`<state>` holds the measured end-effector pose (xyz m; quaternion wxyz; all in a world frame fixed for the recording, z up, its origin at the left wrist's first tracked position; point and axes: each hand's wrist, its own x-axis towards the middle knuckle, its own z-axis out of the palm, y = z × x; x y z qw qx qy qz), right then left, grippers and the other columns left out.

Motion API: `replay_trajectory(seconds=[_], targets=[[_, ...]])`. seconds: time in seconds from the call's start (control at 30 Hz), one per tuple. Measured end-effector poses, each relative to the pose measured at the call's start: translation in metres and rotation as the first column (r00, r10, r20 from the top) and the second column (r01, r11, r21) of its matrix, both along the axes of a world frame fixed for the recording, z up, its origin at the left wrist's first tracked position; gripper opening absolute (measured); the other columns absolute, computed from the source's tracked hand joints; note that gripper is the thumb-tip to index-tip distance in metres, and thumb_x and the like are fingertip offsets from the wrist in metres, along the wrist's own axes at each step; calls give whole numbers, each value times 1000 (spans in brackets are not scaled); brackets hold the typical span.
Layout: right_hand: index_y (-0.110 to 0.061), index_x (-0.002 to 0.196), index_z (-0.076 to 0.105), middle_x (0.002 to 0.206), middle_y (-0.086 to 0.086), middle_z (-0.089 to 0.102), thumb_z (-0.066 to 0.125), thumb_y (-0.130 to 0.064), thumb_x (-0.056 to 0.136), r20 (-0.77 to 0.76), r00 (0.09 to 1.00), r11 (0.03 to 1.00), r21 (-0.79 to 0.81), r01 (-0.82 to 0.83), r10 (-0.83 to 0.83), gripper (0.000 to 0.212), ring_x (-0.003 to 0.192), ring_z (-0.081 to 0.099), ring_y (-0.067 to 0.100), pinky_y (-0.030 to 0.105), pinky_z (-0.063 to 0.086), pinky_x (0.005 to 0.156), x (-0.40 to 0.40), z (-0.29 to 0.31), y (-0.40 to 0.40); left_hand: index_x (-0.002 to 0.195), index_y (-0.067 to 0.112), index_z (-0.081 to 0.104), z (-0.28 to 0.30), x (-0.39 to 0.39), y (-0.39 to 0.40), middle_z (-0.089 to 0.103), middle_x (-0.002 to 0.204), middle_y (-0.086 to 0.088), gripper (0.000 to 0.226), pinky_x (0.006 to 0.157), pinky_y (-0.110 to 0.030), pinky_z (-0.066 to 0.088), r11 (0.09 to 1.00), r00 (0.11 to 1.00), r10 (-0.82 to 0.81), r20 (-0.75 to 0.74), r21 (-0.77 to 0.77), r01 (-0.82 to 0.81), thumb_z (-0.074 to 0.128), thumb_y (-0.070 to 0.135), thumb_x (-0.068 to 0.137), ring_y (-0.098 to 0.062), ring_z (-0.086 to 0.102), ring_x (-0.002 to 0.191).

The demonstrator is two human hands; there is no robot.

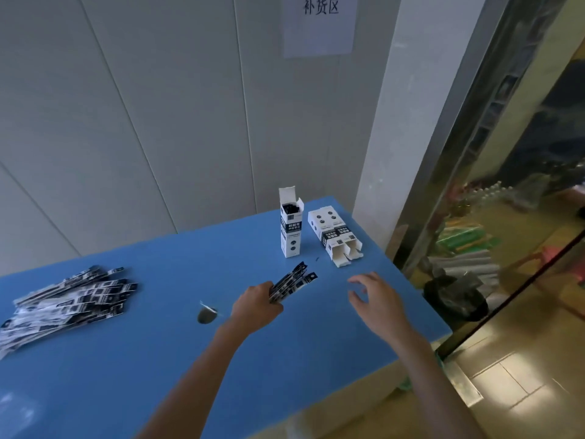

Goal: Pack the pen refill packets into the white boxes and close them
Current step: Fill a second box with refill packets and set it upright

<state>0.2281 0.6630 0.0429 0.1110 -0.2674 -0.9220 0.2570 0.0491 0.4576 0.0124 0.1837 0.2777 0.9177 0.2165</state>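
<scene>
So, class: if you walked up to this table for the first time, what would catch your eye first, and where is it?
Probably the left hand at the table's middle, gripping a bundle of pen refill packets, with the right hand open beside it. Behind them an upright white box stands open with packets inside, and a loose pile of packets sprawls at the blue table's left edge.

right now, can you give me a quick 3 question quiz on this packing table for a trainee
1. True or false: the upright white box has its top flap open.
2. Which hand grips a bundle of refill packets: left hand or right hand?
3. Where does the loose packet pile lie: A near the lying boxes, B at the table's left side?

Key: 1 true; 2 left; 3 B
</scene>
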Motion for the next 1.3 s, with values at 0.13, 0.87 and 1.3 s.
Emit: replay_trajectory(seconds=[0.13,0.87,1.3], targets=[[-26,121,63,119,-10,58,59,-31,96,47,999,1000,-23,-18,19,26,102,61,11,33,51,87,-21,-10,42,101,17,56,-15,-16,33,62,88,-3,26,63,-33,49,999,999,-11,35,-50,12,64,28,79,-27,63,84],[-29,109,66,109,-14,61,60,-25,91,108,925,928,-125,-351,364,19,90,62,9,32,51,80,-130,-41,157,116,22,53,-59,-45,115,60,112,-2,33,87,-37,34,951,982,127,-139,-265,-161,59,17,84,-26,57,110],[-27,111,68,111,-16,62,62,-23,92,55,888,877,-192,-440,457,20,88,62,1,27,50,81,-168,-45,191,140,33,48,-56,-69,133,52,127,2,74,104,-36,32,947,977,202,-74,-241,-214,80,48,75,-21,45,125]])
